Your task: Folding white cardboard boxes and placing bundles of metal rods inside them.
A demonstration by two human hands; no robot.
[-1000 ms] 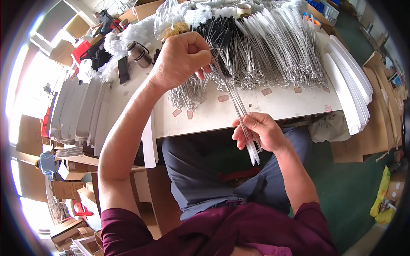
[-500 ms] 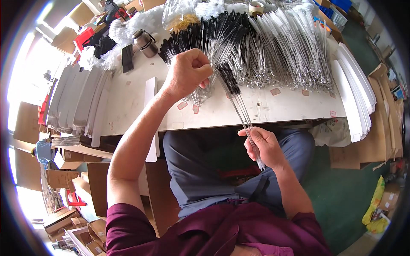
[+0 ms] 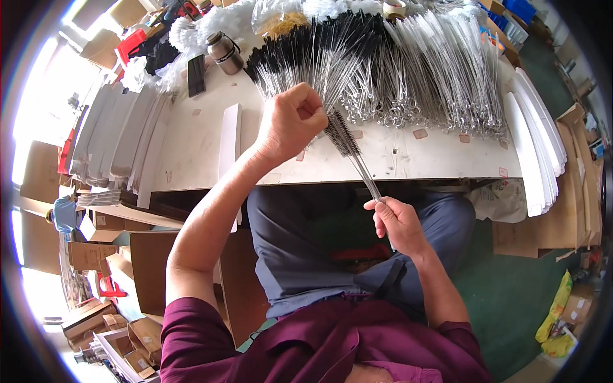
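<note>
My left hand (image 3: 292, 121) is closed over the table edge, gripping the bristle end of a bunch of black wire brushes (image 3: 348, 143). My right hand (image 3: 397, 222) is below the table, above my lap, and holds the wire handles of the same bunch. The bunch slants from upper left to lower right between the two hands. Behind my left hand lies a fan of many black bristle brushes (image 3: 306, 54) on the white table (image 3: 198, 147).
Rows of white-tipped wire brushes (image 3: 440, 70) cover the table's right half. A metal flask (image 3: 225, 52) and a dark phone (image 3: 196, 75) sit at the back left. White card strips (image 3: 115, 137) are stacked left, more at the right (image 3: 539, 147). Cardboard boxes (image 3: 137, 268) stand on the floor.
The view has shifted so the table sits lower and closer. My left hand has moved toward the table's near edge with the bunch; my right hand has risen slightly along the handles.
</note>
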